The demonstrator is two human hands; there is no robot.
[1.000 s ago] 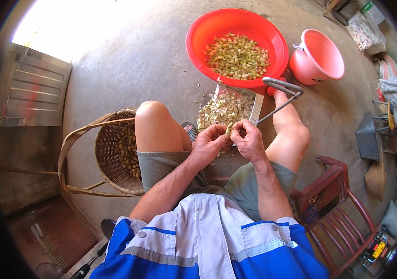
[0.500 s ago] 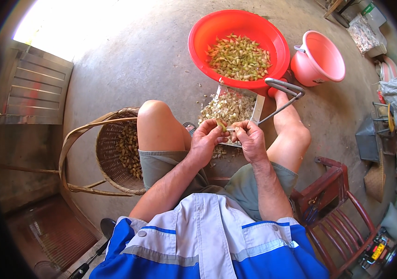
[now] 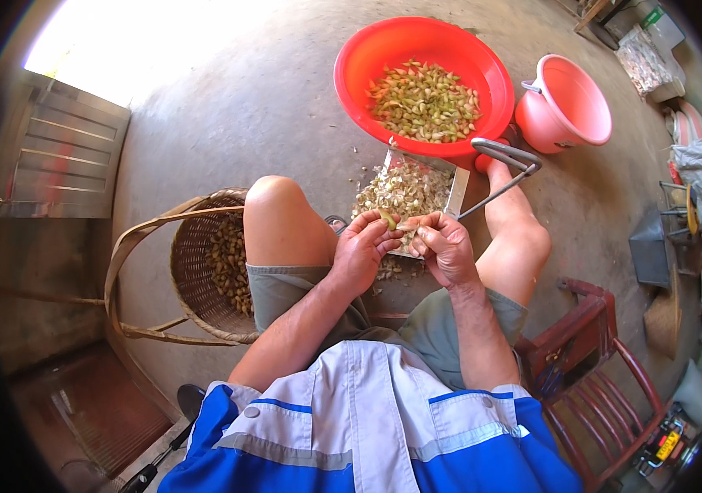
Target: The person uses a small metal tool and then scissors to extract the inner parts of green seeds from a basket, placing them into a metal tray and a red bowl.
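Observation:
Between my knees, my left hand [image 3: 358, 253] pinches a small greenish-yellow pointed bulb [image 3: 387, 218] between thumb and fingertips. My right hand [image 3: 447, 251] is closed beside it, thumb against forefinger. A thin pale sliver, perhaps peel, shows at its fingertips near the bulb; I cannot make out exactly what it is. Just beyond both hands lies a metal dustpan [image 3: 455, 191] heaped with pale peelings [image 3: 404, 191]. Behind the dustpan, a big red basin [image 3: 354, 90] holds many green-yellow bulbs [image 3: 425, 103]. A woven basket [image 3: 191, 271] with brownish bulbs [image 3: 230, 263] stands by my left knee.
The dustpan's bent metal handle [image 3: 494, 193] rises by my right shin. A pink bucket [image 3: 560, 107] stands right of the basin. A wooden chair [image 3: 605, 394] is at my lower right. Sacks and household items line the right wall; a cabinet [image 3: 67, 152] stands left.
My hands have drawn slightly apart. The right one has turned and moved a little right, pulling the pale sliver away from the bulb in my left hand.

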